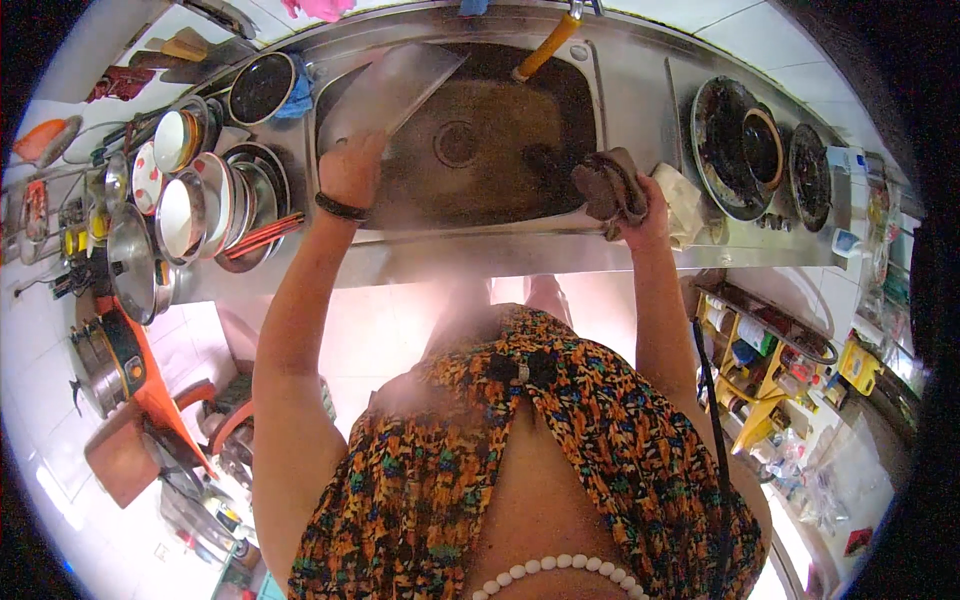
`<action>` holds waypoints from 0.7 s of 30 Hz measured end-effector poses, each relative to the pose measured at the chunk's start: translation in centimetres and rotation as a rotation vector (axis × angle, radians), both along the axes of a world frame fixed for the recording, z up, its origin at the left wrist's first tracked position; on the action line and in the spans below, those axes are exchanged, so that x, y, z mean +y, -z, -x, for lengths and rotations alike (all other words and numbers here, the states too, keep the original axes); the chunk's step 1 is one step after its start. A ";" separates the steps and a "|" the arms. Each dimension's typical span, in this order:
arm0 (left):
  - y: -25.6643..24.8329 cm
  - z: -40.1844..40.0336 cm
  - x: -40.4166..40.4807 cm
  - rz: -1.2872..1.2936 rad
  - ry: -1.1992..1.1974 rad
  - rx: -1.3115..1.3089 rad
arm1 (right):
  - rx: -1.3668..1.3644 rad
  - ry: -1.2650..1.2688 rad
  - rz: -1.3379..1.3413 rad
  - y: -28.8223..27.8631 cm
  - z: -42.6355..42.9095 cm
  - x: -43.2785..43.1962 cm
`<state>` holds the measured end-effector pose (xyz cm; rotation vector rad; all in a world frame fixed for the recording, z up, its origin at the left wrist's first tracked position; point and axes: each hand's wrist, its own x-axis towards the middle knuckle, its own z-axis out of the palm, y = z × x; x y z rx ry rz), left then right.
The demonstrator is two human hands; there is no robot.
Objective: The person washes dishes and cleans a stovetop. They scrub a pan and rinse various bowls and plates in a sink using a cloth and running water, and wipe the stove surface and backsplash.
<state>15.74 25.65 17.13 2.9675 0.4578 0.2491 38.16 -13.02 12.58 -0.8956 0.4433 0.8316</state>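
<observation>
My left hand (351, 169), with a dark bracelet at the wrist, grips the near end of a broad cleaver (409, 82) over the left part of the sink; the handle is hidden by the hand. My right hand (649, 214) is closed on a crumpled dark grey cloth (611, 186) at the sink's near right corner. The steel sink (517, 172) lies between my hands, its drain (456, 144) visible. A yellow-orange hose (551, 46) hangs from the tap into the back of the sink. A pale cloth (677, 202) lies just right of my right hand.
Plates and bowls (217, 196) stand stacked on the left counter with red chopsticks (264, 234). Behind them are a dark bowl (262, 88) and a blue cloth (296, 94). A gas hob (731, 146) is on the right. Yellow shelves (757, 397) with bottles stand at lower right.
</observation>
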 end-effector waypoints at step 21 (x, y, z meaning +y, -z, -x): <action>-1.4 -1.2 -1.0 -0.084 -0.129 -0.017 | 0.062 0.017 -0.101 1.1 -1.3 -2.1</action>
